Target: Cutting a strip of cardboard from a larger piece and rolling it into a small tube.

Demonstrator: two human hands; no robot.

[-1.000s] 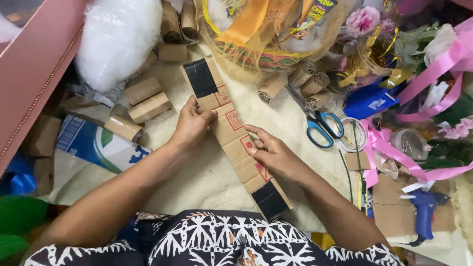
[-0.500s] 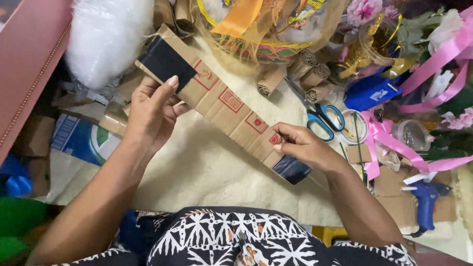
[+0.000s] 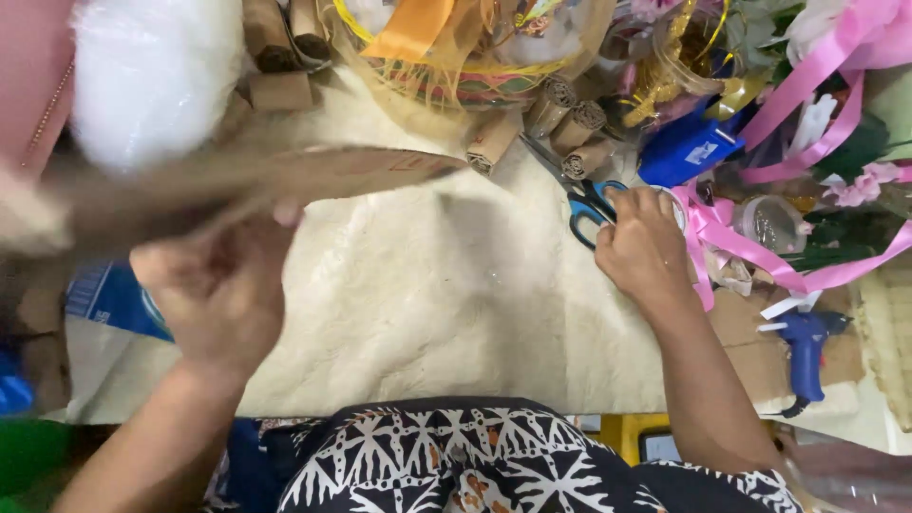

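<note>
Head view, left hand (image 3: 223, 294) gripping blurred cardboard strip (image 3: 285, 180), long axis left-right

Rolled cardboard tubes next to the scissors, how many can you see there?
4: one tube left of the scissors, and three stacked tubes above the handles. More may be hidden under the basket.

Scissors (image 3: 591, 199) lie right of the cardboard strip (image 3: 313, 176), with the glue gun (image 3: 806, 350) farther right.
</note>
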